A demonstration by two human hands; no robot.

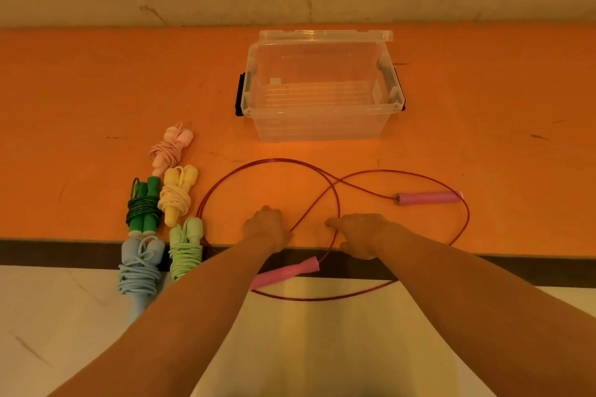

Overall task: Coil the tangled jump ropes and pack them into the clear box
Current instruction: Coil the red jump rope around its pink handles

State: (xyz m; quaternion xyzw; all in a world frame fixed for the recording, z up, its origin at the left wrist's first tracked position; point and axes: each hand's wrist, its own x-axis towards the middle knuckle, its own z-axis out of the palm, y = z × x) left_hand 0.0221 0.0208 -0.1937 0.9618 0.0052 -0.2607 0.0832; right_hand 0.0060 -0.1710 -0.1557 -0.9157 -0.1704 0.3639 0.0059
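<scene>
Hands point(267, 225) point(362, 233) rest on your loose red rope point(337, 203); whether your fingers grasp it, I cannot tell.

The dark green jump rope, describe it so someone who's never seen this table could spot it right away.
On the orange table, look left of the clear box to the cluster of coiled ropes. The dark green jump rope sits on its left side, beside the yellow rope. It is the only deep green one; its neighbours are all pastel.
</scene>
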